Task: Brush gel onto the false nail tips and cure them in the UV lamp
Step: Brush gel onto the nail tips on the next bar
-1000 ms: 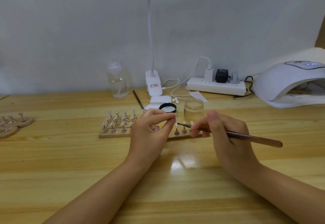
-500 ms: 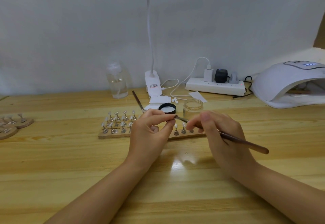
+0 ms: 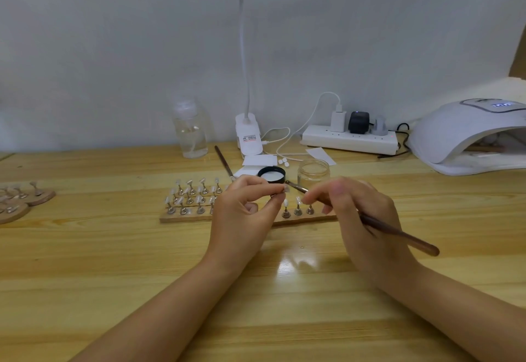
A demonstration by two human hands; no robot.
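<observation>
Sliding further left since the earlier frame, the brush (image 3: 398,233) in the right hand (image 3: 361,219) is now reaching the nail tip (image 3: 286,189). Both hands are pinching: the left hand (image 3: 244,216) is holding that tip above the wooden stand (image 3: 185,218) on the desk (image 3: 113,262).

A small pale false nail tip (image 3: 286,189) on a metal stand is pinched above the long wooden board (image 3: 301,218), where rows of similar pale tips on metal stands (image 3: 193,195) stand upright. The dark brown brush (image 3: 398,236) slants toward it, its bristle end seemingly touching the tip. The white domed UV lamp (image 3: 461,131) sits far right, display lit, opening facing the table's middle.
</observation>
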